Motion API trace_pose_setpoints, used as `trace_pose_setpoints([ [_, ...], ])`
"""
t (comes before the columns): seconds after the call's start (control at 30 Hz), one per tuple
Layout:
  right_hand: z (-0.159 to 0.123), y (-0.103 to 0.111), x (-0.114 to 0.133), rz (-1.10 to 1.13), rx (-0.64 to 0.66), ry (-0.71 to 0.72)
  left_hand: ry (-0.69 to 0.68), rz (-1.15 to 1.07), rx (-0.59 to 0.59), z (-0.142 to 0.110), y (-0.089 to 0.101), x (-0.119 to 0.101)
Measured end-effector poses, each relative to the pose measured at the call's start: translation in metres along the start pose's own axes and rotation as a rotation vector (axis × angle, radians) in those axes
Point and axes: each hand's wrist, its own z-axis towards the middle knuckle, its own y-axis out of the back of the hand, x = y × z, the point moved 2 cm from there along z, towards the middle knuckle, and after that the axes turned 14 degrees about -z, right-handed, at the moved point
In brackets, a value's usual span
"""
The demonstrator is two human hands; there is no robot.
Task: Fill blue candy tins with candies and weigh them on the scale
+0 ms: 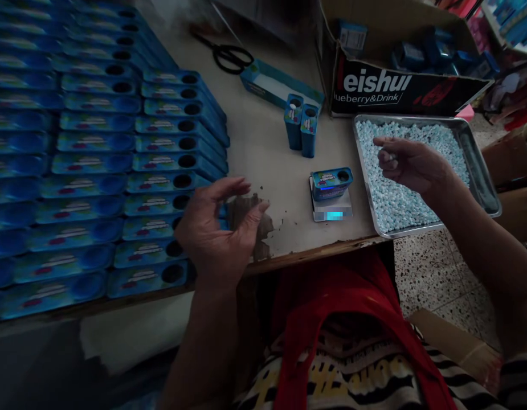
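Observation:
Over the metal tray (481, 165) of small pale-blue and white candies (400, 208), my right hand (408, 162) is closed, with a few candies showing at its curled fingers. My left hand (223, 225) hovers at the table's front edge, thumb and fingers apart, holding nothing. Between the hands, a blue candy container (327, 191) with a dark round opening stands on a small digital scale (319, 215) with a lit display. Behind it, two more upright blue containers (301, 122) stand side by side, the left one with something white at its opening.
Rows of blue containers (96, 142) fill the table's left side, several with open holes. Black-handled scissors (233, 58) lie at the back beside an open blue carton (280, 85). A black cardboard box (374, 91) of blue containers stands at the back right.

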Motion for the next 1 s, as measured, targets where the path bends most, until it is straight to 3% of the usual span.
trace_pose_setpoints([
  [0.17, 0.002, -0.029, 0.009, -0.146, 0.093, 0.091, 0.173, -0.109, 0.008, 0.004, -0.005, -0.003],
  [0.33, 0.002, -0.045, 0.007, -0.25, 0.174, 0.167, 0.178, -0.214, 0.058, 0.006, -0.026, 0.001],
  [0.53, 0.003, -0.044, 0.003, -0.186, 0.142, 0.141, 0.17, -0.185, 0.156, 0.0, -0.053, 0.01],
  [0.67, 0.004, -0.021, -0.001, -0.199, 0.075, 0.135, 0.044, 0.034, 0.233, 0.008, -0.077, -0.001],
  [0.73, 0.008, 0.004, -0.007, -0.37, 0.001, 0.197, -0.041, 0.198, 0.37, 0.016, -0.1, -0.011],
  [0.87, 0.034, 0.047, -0.022, -1.111, -0.199, 0.384, -0.013, 0.448, 0.734, 0.034, -0.15, -0.023],
  [0.93, 0.055, 0.046, -0.026, -1.294, -0.265, 0.488, 0.02, 0.498, 0.745, 0.055, -0.157, -0.029],
  [1.0, 0.078, 0.029, -0.024, -1.284, -0.269, 0.597, -0.01, 0.523, 0.613, 0.092, -0.147, -0.035],
])
